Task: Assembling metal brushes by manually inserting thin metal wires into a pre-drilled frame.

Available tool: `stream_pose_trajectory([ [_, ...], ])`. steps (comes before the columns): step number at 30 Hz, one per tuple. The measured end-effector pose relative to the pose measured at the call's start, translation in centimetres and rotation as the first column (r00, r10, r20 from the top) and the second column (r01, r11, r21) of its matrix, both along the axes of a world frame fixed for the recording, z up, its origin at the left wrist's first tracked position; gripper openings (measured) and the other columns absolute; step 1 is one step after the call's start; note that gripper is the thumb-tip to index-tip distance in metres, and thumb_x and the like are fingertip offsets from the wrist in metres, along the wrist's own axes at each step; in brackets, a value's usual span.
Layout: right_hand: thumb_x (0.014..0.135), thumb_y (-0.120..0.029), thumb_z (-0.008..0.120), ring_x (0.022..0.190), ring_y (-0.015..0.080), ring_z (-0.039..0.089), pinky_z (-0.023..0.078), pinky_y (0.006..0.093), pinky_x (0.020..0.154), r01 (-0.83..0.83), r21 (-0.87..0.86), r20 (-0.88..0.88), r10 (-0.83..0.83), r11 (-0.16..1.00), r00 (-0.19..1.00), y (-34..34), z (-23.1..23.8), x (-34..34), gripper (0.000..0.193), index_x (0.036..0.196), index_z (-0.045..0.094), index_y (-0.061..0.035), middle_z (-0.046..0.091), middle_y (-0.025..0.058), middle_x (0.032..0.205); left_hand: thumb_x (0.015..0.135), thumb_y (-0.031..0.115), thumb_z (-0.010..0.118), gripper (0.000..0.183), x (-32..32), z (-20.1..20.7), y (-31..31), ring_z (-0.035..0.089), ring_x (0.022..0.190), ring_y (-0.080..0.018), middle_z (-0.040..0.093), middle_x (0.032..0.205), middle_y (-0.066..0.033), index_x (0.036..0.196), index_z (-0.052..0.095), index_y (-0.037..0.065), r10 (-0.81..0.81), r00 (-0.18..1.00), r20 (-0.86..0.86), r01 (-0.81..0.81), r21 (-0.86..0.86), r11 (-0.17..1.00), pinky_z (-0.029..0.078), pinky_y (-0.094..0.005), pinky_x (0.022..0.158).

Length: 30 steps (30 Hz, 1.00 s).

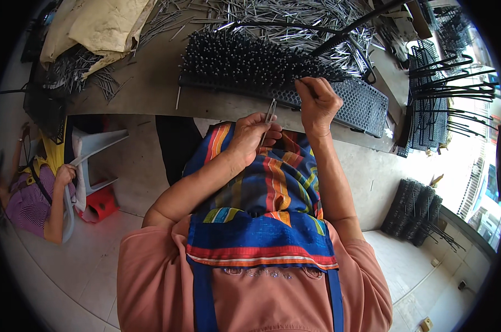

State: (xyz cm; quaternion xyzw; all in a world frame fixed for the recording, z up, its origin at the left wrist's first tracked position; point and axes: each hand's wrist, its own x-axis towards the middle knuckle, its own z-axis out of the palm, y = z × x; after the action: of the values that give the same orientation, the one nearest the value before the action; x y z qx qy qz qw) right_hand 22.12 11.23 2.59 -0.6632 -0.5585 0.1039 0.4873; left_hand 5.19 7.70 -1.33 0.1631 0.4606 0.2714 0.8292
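My left hand (pixel 253 133) is closed around a small bunch of thin metal pins (pixel 271 110) that stick up past the fingertips, held above my lap at the table's near edge. My right hand (pixel 319 105) is pinched at the front of a black perforated rack (pixel 366 108); whatever its fingertips hold is too small to make out. Dark-tipped pins (pixel 239 58) stand densely in the left and middle parts of that rack. At its right end the holes are bare.
Loose metal pins (pixel 261 14) cover the table's far side. A tan sack (pixel 98 30) lies back left beside more pins. Black racks with rod handles (pixel 430 88) stand at right, others (pixel 411 210) on the floor. Another person (pixel 37 193) sits at left by a grey chair (pixel 98 145).
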Motion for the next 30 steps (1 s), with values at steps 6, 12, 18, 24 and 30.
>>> stream_pose_trajectory([
  [6, 0.075, 0.000, 0.077, 0.056, 0.0080, 0.053, 0.039, 0.0230, 0.052, 0.001, 0.020, 0.061, -0.002, 1.000, 0.998, -0.2, 0.1, -0.3, 0.008, 0.082, 0.072, -0.0005, 0.060, 0.0044, 0.066, 0.095, 0.004, 0.055, 0.021, 0.3, -0.6, -0.2, 0.068, 0.076, -0.0133, 0.072, 0.093, -0.0091, 0.113, 0.064, 0.006, 0.071, 0.997, 0.026, -0.071, 0.035, 0.997, 0.055, -0.0249, 0.066],
  [12, 0.075, 0.000, 0.076, 0.056, 0.0078, 0.055, 0.040, 0.0228, 0.052, 0.003, -0.042, 0.040, -0.001, 0.999, 0.999, -0.3, 0.5, 0.0, 0.007, 0.081, 0.072, -0.0003, 0.061, 0.0051, 0.065, 0.094, 0.004, 0.055, 0.019, 0.2, -0.8, -0.1, 0.068, 0.078, -0.0143, 0.071, 0.095, -0.0103, 0.111, 0.063, 0.004, 0.067, 0.997, 0.024, -0.068, 0.028, 0.997, 0.055, -0.0253, 0.069],
  [18, 0.075, 0.001, 0.076, 0.056, 0.0080, 0.055, 0.041, 0.0229, 0.053, 0.012, -0.014, 0.085, -0.011, 1.000, 0.996, -0.4, 0.2, -0.2, 0.007, 0.081, 0.071, 0.0001, 0.061, 0.0060, 0.065, 0.094, 0.004, 0.056, 0.014, 0.2, -0.9, -0.2, 0.068, 0.079, -0.0154, 0.071, 0.094, -0.0104, 0.106, 0.063, 0.004, 0.067, 0.997, 0.045, -0.067, 0.013, 0.998, 0.054, -0.0260, 0.070],
  [24, 0.075, 0.000, 0.075, 0.057, 0.0091, 0.057, 0.043, 0.0246, 0.054, -0.023, -0.076, 0.097, 0.031, 0.997, 0.995, -0.6, -1.1, 0.3, 0.008, 0.083, 0.072, 0.0000, 0.064, 0.0070, 0.068, 0.093, 0.002, 0.055, 0.012, 0.4, -1.1, -0.3, 0.068, 0.075, -0.0151, 0.071, 0.091, -0.0103, 0.102, 0.063, 0.004, 0.093, 0.994, 0.051, -0.094, 0.016, 0.995, 0.055, -0.0254, 0.066],
  [30, 0.076, 0.000, 0.074, 0.059, 0.0133, 0.062, 0.046, 0.0264, 0.056, -0.039, -0.058, 0.006, 0.039, 0.998, 0.999, -0.6, -1.9, -0.4, 0.014, 0.089, 0.073, -0.0021, 0.066, 0.0082, 0.072, 0.093, 0.001, 0.054, 0.013, 0.5, -1.2, -0.3, 0.068, 0.075, -0.0155, 0.071, 0.091, -0.0110, 0.102, 0.063, 0.003, 0.103, 0.991, 0.081, -0.105, 0.022, 0.994, 0.055, -0.0257, 0.065],
])
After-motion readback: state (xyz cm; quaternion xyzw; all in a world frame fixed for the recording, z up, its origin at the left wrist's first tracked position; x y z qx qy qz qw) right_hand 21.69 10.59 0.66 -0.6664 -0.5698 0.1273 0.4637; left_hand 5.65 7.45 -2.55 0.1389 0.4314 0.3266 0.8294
